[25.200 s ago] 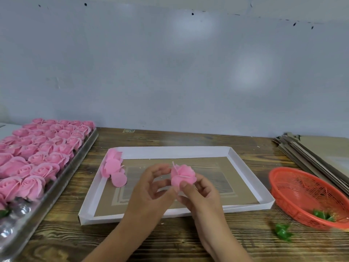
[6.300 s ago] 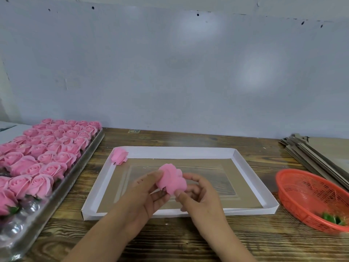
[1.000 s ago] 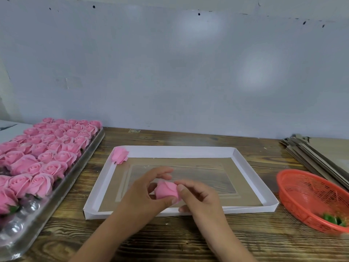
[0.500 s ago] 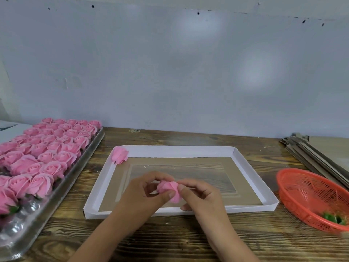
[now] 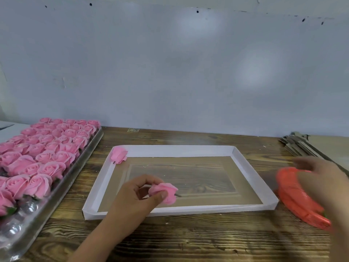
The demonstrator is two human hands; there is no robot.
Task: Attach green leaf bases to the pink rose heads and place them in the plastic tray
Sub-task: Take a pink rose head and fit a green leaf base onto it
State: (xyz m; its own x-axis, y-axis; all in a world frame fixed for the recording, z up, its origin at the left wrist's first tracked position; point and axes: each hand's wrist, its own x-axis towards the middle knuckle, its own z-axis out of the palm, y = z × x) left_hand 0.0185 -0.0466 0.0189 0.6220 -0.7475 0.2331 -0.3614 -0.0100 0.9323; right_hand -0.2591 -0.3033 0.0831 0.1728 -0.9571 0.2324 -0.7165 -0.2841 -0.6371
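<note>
1. The left hand (image 5: 136, 197) pinches a pink rose head (image 5: 164, 192) between thumb and curled fingers, holding it over the near edge of the white cardboard box lid (image 5: 251, 178); a thin dark stub pokes out of the rose's right side.
2. The right hand (image 5: 321, 178) is motion-blurred above the orange basket (image 5: 294, 199) at the table's right edge; its fingers look spread and relaxed, with nothing seen in them.
3. A little green shows at the basket's near right rim; what it is cannot be told.
4. A second, loose rose head (image 5: 118, 155) lies in the far left corner of the box lid, leaning on its wall.
5. The clear plastic tray (image 5: 28, 222) runs along the left edge of the wooden table (image 5: 188, 241), packed with rows of finished pink roses (image 5: 47, 148); green bases peep out under the nearest ones, and the tray's near cups stand unfilled.
6. A stack of flat cardboard sheets (image 5: 311, 148) sits at the far right corner of the table, behind the basket.
</note>
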